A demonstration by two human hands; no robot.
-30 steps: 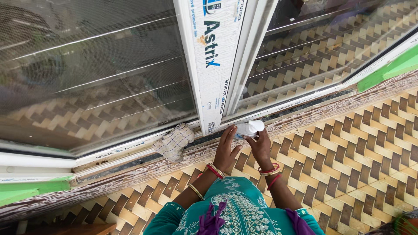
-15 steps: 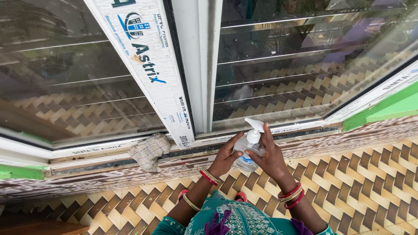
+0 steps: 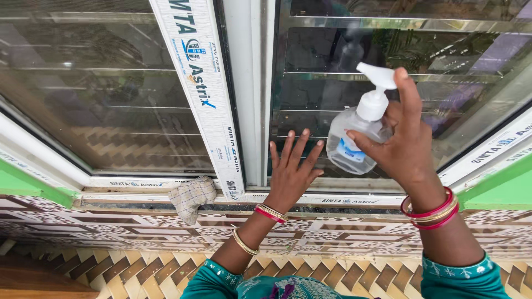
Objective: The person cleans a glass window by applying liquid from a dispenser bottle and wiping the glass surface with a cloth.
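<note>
So the right hand (image 3: 407, 147) is wrapped around a clear spray bottle (image 3: 354, 141), raised up in front of the right window pane (image 3: 399, 94), with the forefinger on top of the white pump head and the nozzle facing the glass, which looks like the natural grip for squirting straight at it. The left hand (image 3: 291, 174) holds nothing, fingers spread flat against the lower glass next to the white frame post (image 3: 244, 94), probably to steady herself. A checked cloth (image 3: 191, 196) sits bunched on the window sill track (image 3: 138, 202), off to the left, within easy reach of that free hand.
</note>
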